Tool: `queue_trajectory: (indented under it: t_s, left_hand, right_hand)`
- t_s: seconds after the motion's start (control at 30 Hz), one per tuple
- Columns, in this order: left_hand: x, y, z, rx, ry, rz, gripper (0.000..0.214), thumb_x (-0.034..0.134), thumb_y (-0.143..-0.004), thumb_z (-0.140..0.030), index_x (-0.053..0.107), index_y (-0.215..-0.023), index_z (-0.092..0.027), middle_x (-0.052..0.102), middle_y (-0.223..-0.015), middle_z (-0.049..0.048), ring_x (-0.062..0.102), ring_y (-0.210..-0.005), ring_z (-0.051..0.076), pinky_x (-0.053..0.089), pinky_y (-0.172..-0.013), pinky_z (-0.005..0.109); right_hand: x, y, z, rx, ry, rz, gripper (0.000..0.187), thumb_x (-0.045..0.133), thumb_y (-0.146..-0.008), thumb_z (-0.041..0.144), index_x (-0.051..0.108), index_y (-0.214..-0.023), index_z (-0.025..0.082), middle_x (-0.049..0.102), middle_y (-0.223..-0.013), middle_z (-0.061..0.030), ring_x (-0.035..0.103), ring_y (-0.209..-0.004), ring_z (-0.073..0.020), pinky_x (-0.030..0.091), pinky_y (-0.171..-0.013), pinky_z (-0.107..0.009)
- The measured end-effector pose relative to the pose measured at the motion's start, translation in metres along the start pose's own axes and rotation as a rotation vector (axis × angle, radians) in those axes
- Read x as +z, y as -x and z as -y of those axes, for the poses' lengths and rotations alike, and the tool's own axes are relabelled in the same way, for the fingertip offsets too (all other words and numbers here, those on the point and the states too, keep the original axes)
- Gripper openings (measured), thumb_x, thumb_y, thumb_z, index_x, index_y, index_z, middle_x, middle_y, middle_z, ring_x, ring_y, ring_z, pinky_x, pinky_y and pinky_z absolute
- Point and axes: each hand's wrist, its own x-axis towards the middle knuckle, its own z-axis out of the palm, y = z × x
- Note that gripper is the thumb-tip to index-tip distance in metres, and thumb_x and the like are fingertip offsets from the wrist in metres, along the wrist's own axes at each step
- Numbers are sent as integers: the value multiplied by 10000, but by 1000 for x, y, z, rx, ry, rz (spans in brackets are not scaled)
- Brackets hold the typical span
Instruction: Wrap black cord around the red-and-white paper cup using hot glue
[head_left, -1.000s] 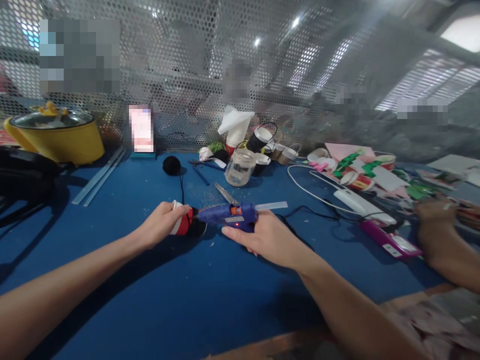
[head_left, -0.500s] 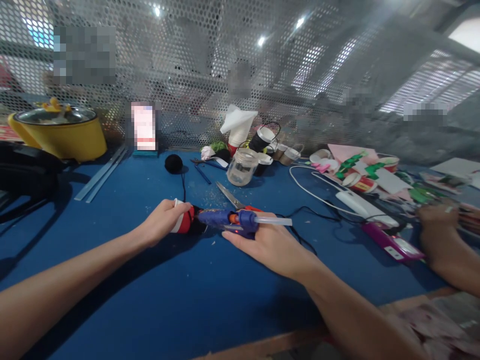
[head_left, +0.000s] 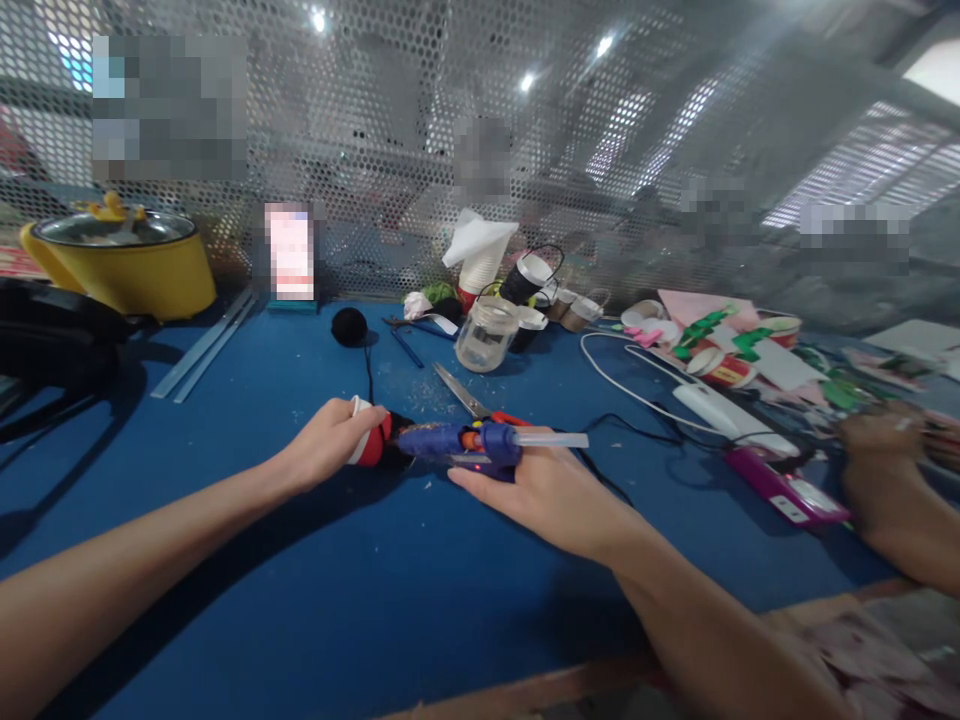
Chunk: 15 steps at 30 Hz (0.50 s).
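Observation:
My left hand (head_left: 326, 447) is closed round a small red and white cup (head_left: 369, 442) lying on its side on the blue table (head_left: 315, 590). My right hand (head_left: 544, 487) grips a blue glue gun (head_left: 457, 441). The gun's nozzle points left and touches the cup's dark open end. A clear glue stick (head_left: 551, 439) pokes out of the gun's back, and a small red light glows under the gun's body.
Scissors (head_left: 469, 397) lie just behind the gun. A glass jar (head_left: 486, 335), paper cups, a black pompom (head_left: 349, 326) and a white cable (head_left: 637, 385) stand farther back. A yellow pot (head_left: 124, 262) sits far left. Another person's hand (head_left: 885, 470) works at the right among paper scraps.
The glue gun has tilted lower and its nozzle has stayed at the cup. Both hands have barely shifted. The other person's hand at the right has moved slightly.

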Motion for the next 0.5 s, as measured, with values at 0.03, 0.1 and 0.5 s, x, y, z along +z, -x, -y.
queue_trajectory:
  t_s: [0.03,0.1,0.5]
  left_hand:
    - [0,0,0,9,-10,6,327,411,-663,-430,424,-504,-145,333,-410,-59,272,-373,60,191,-381,199]
    - [0,0,0,24,-26,15,327,403,-672,-426,404,-497,-149,311,-415,-62,253,-374,56,181,-380,197]
    - [-1,1,-2,48,-103,27,317,383,-682,-405,365,-478,-162,269,-413,-63,235,-379,60,170,-377,199]
  right_hand:
    - [0,0,0,17,-6,-13,186,444,-751,325,560,-748,180,587,-730,-10,522,-654,-127,384,-584,-229]
    - [-1,0,0,36,-13,-35,181,447,-749,323,558,-775,184,588,-762,-13,526,-684,-133,388,-598,-232]
    - [-3,-3,0,44,-8,-58,169,467,-729,324,559,-774,190,588,-720,-2,530,-650,-139,389,-583,-237]
